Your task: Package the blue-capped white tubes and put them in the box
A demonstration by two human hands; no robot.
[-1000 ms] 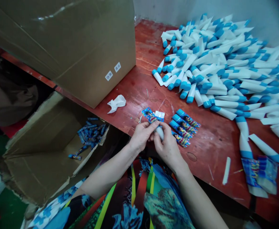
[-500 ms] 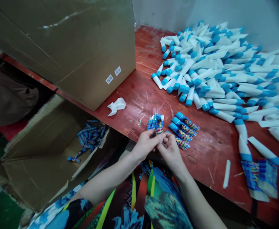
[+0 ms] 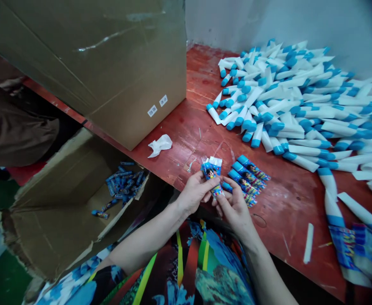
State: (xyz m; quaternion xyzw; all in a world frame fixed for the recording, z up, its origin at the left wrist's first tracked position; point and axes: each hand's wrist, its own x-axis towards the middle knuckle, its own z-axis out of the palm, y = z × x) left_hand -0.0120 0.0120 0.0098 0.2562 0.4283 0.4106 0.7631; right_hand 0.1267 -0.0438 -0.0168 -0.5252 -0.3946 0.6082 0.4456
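My left hand (image 3: 194,191) is closed on a blue printed plastic sleeve (image 3: 210,173) with a cartoon figure on it, thumb laid across its front. From the other side my right hand (image 3: 233,205) pinches the lower end of the same sleeve. Whether anything is inside the sleeve I cannot tell. More blue and white printed sleeves (image 3: 216,162) show just behind it on the table. Beside my right hand lie several printed tubes with blue caps (image 3: 248,174), side by side in a slanted row.
A large heap of white tubes with blue caps (image 3: 278,101) covers the table's back right. One tall carton (image 3: 135,76) stands at left. Below the edge, an open carton (image 3: 52,228) holds printed tubes (image 3: 122,184). Printed wrappers (image 3: 348,250) lie front right, crumpled white film (image 3: 159,145) near the carton.
The sleeve in my hands has turned so that its printed front with the figure shows, and my right fingers have shifted to its lower end. The whole view has moved slightly.
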